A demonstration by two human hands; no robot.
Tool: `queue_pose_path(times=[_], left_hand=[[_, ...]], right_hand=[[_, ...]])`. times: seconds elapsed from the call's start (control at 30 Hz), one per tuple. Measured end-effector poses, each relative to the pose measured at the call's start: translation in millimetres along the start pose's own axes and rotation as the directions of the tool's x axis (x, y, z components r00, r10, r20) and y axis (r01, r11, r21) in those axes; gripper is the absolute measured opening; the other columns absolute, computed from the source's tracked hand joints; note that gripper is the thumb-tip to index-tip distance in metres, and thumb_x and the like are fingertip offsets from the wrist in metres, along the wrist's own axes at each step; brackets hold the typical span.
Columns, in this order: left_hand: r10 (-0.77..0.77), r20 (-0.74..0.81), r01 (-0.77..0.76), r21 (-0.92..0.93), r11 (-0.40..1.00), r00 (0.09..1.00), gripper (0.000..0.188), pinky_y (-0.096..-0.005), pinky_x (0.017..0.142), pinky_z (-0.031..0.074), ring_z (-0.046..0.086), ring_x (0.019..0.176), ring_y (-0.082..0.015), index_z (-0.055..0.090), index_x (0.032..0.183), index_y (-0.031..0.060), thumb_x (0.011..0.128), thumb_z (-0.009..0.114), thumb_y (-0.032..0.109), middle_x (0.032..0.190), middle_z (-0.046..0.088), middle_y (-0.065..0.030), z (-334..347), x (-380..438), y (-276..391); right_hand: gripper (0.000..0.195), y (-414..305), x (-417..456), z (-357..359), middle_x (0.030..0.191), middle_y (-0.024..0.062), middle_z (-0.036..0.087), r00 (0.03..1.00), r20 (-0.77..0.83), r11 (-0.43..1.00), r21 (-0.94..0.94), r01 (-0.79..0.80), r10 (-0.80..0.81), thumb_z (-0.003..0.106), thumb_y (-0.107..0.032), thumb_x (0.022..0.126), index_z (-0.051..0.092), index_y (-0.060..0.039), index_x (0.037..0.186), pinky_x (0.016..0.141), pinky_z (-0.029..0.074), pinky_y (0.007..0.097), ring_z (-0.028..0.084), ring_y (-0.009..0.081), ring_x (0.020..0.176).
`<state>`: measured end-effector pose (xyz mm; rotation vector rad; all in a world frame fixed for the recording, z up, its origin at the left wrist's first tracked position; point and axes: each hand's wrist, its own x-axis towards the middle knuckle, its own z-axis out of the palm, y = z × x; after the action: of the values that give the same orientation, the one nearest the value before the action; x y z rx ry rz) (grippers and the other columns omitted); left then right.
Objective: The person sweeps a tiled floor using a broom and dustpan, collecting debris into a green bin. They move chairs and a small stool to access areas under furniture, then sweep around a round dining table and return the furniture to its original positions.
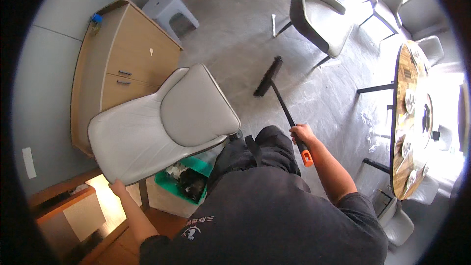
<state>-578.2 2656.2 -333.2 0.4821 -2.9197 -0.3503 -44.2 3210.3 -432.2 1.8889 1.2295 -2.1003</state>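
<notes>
My right hand (302, 134) is closed around the black handle of a floor brush (269, 77), near its orange end. The brush's long dark head rests on the grey floor in front of me. At the left, my left hand (117, 187) is at the edge of the seat of a light grey upholstered chair (125, 138); its fingers are partly hidden at the edge, so its hold is unclear. Beneath that chair, close to my leg, a green dustpan or bin (165, 184) holds dark debris and pale crumpled scraps.
A wooden cabinet (136, 44) and a grey plastic stool (169, 9) stand along the left wall. Another upholstered chair (323, 18) is ahead. A round wooden table (399, 169) with tableware is at the right, with several chairs around it.
</notes>
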Motion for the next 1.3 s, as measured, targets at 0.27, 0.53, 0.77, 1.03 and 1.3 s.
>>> queue_pose_path(times=[0.27,0.53,0.77,1.03,1.3], left_hand=[[0.481,0.353,-0.467,-0.130,0.874,0.802,0.039,-0.0382,0.072,0.044,0.054,0.076,-0.0291,0.050,0.114,0.0026,0.075,0.054,0.000,0.093,0.055,-0.0166,-41.1,-127.1,111.8],[0.646,0.734,-0.753,-0.301,0.585,0.209,0.015,-0.0479,0.065,0.046,0.058,0.074,-0.0389,0.055,0.093,0.0070,0.079,0.052,0.009,0.079,0.061,-0.0204,11.3,-374.4,323.4],[0.769,0.635,-0.834,-0.461,0.302,-0.073,0.016,-0.0457,0.063,0.048,0.060,0.073,-0.0360,0.057,0.096,0.0082,0.081,0.051,0.009,0.082,0.063,-0.0158,27.6,-396.5,482.2],[0.991,0.024,-0.871,-0.480,-0.103,-0.131,0.032,-0.0374,0.069,0.045,0.055,0.073,-0.0262,0.050,0.112,0.0068,0.083,0.058,0.018,0.088,0.053,-0.0126,92.0,-416.1,767.6],[0.971,0.212,-0.677,-0.699,0.228,0.109,0.089,-0.0417,0.100,0.034,0.040,0.121,-0.0376,0.025,0.134,-0.0026,0.075,0.062,0.052,0.131,0.039,-0.0275,142.2,-480.0,985.3]], right_hand=[[0.018,-126.8,126.1,50.7,0.057,0.0089,0.058,0.973,0.229,0.972,-0.231,0.044,0.010,0.058,-0.014,0.074,0.059,0.0017,0.064,0.047,0.046,0.0337,0.057,0.0194,0.049],[0.017,-189.8,258.0,46.5,0.065,0.0080,0.062,0.925,0.366,0.960,-0.278,0.006,0.101,0.059,-0.015,0.075,0.061,0.0011,0.070,0.052,0.048,0.0325,0.059,0.0205,0.053],[0.022,-115.1,179.0,-147.0,0.058,0.0101,0.057,0.966,0.233,0.986,-0.150,-0.079,0.113,0.053,-0.020,0.077,0.059,-0.0014,0.067,0.048,0.046,0.0334,0.057,0.0216,0.047],[0.012,-73.9,89.9,-195.7,0.064,0.0114,0.055,0.952,-0.028,0.901,0.331,-0.279,0.305,0.058,-0.007,0.077,0.054,0.0031,0.080,0.040,0.046,0.0332,0.054,0.0194,0.046],[0.012,-69.0,28.7,-153.8,0.062,0.0109,0.054,0.940,-0.167,0.869,0.455,-0.195,0.298,0.056,-0.007,0.076,0.054,0.0039,0.080,0.041,0.045,0.0321,0.054,0.0183,0.046]])
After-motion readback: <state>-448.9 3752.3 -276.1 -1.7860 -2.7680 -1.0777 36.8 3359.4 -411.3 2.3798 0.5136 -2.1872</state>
